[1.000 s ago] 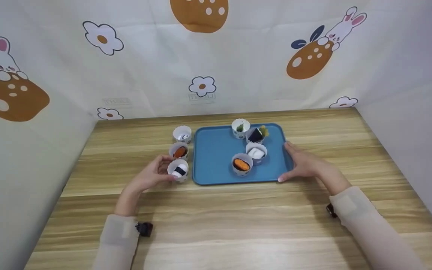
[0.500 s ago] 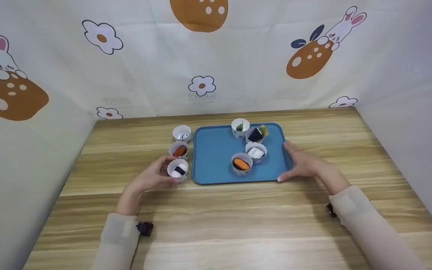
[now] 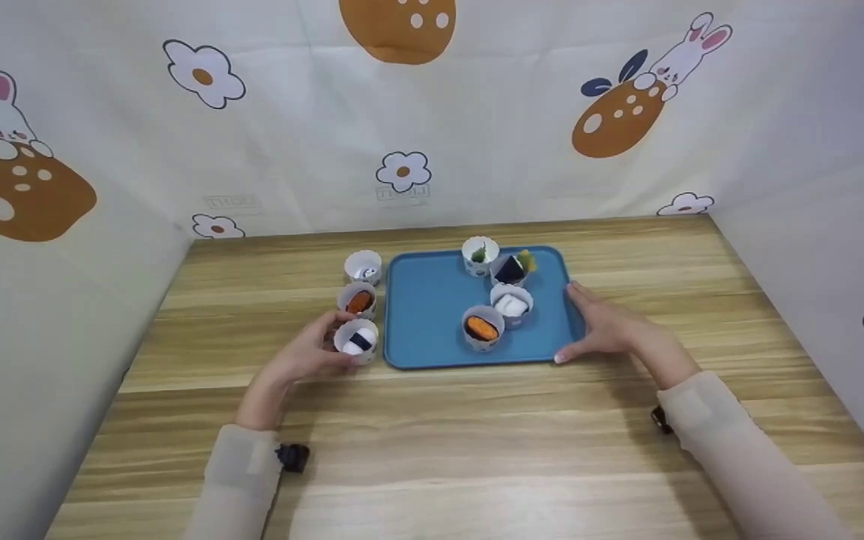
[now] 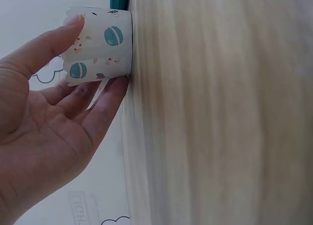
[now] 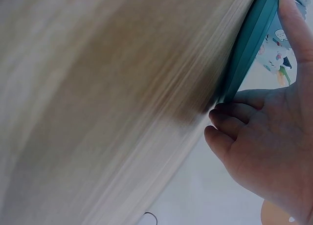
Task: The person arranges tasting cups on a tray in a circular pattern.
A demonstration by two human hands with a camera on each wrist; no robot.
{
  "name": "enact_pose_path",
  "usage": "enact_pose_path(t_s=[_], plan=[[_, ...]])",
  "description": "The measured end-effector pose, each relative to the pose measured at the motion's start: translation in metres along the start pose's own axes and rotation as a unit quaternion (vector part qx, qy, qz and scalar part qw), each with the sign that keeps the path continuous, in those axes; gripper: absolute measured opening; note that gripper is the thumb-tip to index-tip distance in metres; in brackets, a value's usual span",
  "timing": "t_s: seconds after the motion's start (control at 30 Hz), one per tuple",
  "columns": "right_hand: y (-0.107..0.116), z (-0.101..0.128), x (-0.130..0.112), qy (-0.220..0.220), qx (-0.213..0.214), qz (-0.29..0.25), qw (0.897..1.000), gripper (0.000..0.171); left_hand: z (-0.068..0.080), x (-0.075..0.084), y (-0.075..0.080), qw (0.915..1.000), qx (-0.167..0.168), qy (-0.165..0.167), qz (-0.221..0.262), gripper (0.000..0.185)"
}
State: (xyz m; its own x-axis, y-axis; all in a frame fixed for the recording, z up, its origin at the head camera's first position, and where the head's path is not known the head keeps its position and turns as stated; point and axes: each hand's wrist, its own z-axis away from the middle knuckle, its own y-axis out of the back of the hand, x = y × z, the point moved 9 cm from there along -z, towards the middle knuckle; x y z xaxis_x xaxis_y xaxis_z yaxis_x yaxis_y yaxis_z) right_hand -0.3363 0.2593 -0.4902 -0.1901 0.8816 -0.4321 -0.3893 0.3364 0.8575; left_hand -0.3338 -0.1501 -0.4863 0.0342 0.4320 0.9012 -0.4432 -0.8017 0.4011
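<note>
A blue tray (image 3: pixel 432 315) lies on the wooden table and carries several paper cups with toy sushi. Left of the tray stand three more cups in a row. My left hand (image 3: pixel 310 352) grips the nearest one, a white paper cup (image 3: pixel 357 340) (image 4: pixel 100 43) holding a white and black sushi piece; thumb and fingers wrap its sides. My right hand (image 3: pixel 603 327) (image 5: pixel 266 137) rests against the tray's right edge (image 5: pixel 249 44), thumb at its near corner, fingers laid along the rim.
Behind the held cup stand a cup with an orange piece (image 3: pixel 358 300) and another white cup (image 3: pixel 364 267). On the tray are an orange sushi cup (image 3: pixel 483 328), a white one (image 3: pixel 511 304), a dark one (image 3: pixel 511 270) and a green one (image 3: pixel 479 255). Patterned cloth walls enclose the table.
</note>
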Motion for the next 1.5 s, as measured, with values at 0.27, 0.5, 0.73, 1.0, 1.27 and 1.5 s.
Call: enact_pose_path(t_s=[0.27, 0.5, 0.73, 1.0, 1.27, 1.5], plan=[[-0.001, -0.001, 0.001, 0.003, 0.001, -0.007, 1.000, 0.136, 0.001, 0.005, -0.001, 0.9997, -0.003, -0.021, -0.008, 0.058], [0.000, 0.000, 0.002, -0.002, -0.002, -0.001, 1.000, 0.136, 0.000, 0.006, -0.002, 0.9998, -0.004, -0.017, -0.012, 0.056], [0.000, 0.000, 0.003, -0.003, 0.002, 0.005, 1.000, 0.137, 0.000, 0.006, -0.001, 0.9998, -0.006, -0.018, -0.007, 0.055], [0.000, 0.000, 0.002, -0.004, 0.003, 0.008, 1.000, 0.136, 0.000, 0.012, 0.000, 0.9988, -0.003, -0.030, -0.040, 0.056], [0.000, 0.000, 0.000, 0.000, 0.003, -0.002, 1.000, 0.134, -0.001, 0.019, 0.000, 0.9970, 0.001, -0.044, -0.063, 0.056], [0.000, 0.001, 0.001, -0.002, 0.003, -0.003, 1.000, 0.135, -0.001, 0.025, 0.003, 0.9969, 0.001, -0.043, -0.065, 0.056]])
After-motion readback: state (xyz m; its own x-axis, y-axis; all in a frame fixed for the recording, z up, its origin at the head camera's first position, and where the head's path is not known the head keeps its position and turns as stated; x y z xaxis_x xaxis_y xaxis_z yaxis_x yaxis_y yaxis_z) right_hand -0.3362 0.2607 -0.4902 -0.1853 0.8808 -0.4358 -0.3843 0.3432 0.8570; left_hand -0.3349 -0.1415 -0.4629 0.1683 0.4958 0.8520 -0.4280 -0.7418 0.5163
